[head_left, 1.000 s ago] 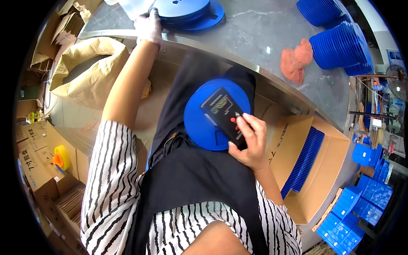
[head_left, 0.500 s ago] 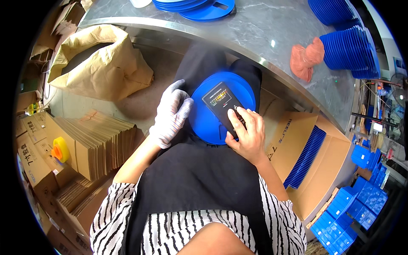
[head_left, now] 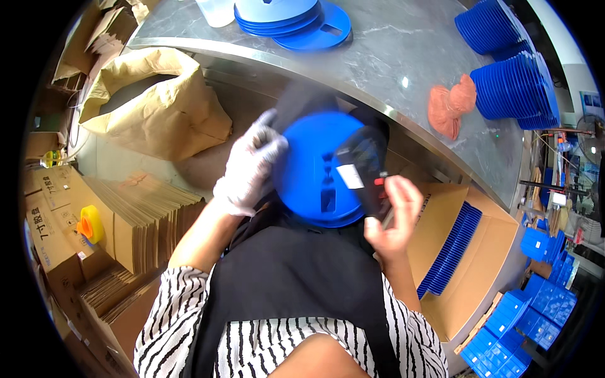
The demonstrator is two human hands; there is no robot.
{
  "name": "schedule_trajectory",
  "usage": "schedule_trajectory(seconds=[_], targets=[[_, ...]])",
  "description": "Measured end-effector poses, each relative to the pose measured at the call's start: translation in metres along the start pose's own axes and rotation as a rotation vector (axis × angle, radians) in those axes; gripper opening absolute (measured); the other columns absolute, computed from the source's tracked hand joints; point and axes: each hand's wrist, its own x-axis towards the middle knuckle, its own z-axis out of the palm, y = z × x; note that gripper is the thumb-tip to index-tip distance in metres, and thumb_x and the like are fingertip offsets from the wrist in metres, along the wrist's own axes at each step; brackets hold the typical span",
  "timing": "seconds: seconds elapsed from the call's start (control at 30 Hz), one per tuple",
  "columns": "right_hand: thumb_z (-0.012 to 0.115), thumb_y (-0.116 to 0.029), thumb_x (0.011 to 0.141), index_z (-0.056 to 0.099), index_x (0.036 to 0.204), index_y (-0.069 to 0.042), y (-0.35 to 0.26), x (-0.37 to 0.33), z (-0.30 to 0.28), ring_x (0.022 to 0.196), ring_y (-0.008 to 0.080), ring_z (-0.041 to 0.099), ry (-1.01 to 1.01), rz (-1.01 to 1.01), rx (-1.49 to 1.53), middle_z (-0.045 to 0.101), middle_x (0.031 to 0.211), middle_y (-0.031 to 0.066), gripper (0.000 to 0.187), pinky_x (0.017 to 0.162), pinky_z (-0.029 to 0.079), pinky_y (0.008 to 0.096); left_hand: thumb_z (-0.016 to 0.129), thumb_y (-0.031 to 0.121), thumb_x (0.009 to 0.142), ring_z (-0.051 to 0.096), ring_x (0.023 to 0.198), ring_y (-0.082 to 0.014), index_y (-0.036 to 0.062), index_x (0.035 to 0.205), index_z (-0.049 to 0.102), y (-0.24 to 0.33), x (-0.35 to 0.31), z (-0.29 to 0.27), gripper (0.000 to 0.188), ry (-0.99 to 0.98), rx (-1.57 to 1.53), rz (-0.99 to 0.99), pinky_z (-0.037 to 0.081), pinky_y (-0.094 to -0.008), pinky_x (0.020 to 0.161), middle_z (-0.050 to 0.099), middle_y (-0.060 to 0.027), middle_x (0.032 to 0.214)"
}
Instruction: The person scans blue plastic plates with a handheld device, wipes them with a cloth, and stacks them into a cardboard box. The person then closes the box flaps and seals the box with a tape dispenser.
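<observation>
Two hands work a round blue plastic reel [head_left: 315, 170] above the lap, below the grey bench [head_left: 391, 57]: gloved left hand [head_left: 249, 165] clasps its edge, bare right hand [head_left: 392, 217] pinches a dark flat bag [head_left: 362, 165].

Grey marbled surface [head_left: 403, 44] with a metal rim, curving across the top of the view. On it: stacks of blue discs [head_left: 296, 16] at the top centre, taller blue stacks [head_left: 513, 85] at the right, an orange cloth [head_left: 450, 107] between them near the edge. Below the rim at the left, an open brown paper sack [head_left: 157, 107] on the floor. Further left, flattened cardboard sheets [head_left: 132, 214] stacked on edge, beside printed cartons [head_left: 47, 220] carrying a yellow tape dispenser [head_left: 91, 223]. At the right, an open cardboard box [head_left: 485, 252] with blue discs standing upright inside. Blue plastic trays [head_left: 542, 302] heaped at the lower right. Bright, even lighting with a glare spot on the surface.
</observation>
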Motion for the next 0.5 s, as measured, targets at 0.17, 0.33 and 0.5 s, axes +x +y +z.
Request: schedule_trajectory(seconds=[0.17,0.33,0.5], targets=[[0.069,-0.030,0.085,0.035,0.146,0.009,0.011,0.015,-0.012,0.129,0.0272,0.046,0.351,0.235,0.511,0.041,0.141,0.0138,0.080,0.110,0.036,0.0400,0.066,0.024,0.090,0.055,0.118,-0.0212,-0.0026,0.125,0.060,0.046,0.101,-0.033,0.044,0.147,-0.139,0.209,0.040,-0.0311,0.103,0.061,-0.0136,0.129],[0.063,-0.021,0.085,0.036,0.146,0.008,0.018,-0.003,-0.005,0.133,0.0281,0.043,0.330,0.347,0.557,0.040,0.143,0.0143,0.073,0.114,0.030,0.0416,0.072,0.039,0.085,0.057,0.113,-0.0239,0.0044,0.127,0.063,0.088,0.216,-0.027,0.055,0.656,0.016,0.045,0.044,-0.0364,0.096,0.061,-0.0129,0.131],[0.068,-0.033,0.082,0.036,0.147,0.005,0.012,-0.008,0.003,0.132,0.0275,0.044,0.240,0.391,0.509,0.044,0.141,0.0156,0.081,0.114,0.032,0.0399,0.080,0.048,0.077,0.059,0.097,-0.0251,-0.0016,0.116,0.068,0.084,0.254,-0.048,0.064,0.747,0.598,0.068,0.047,-0.0363,0.091,0.068,-0.0156,0.115]])
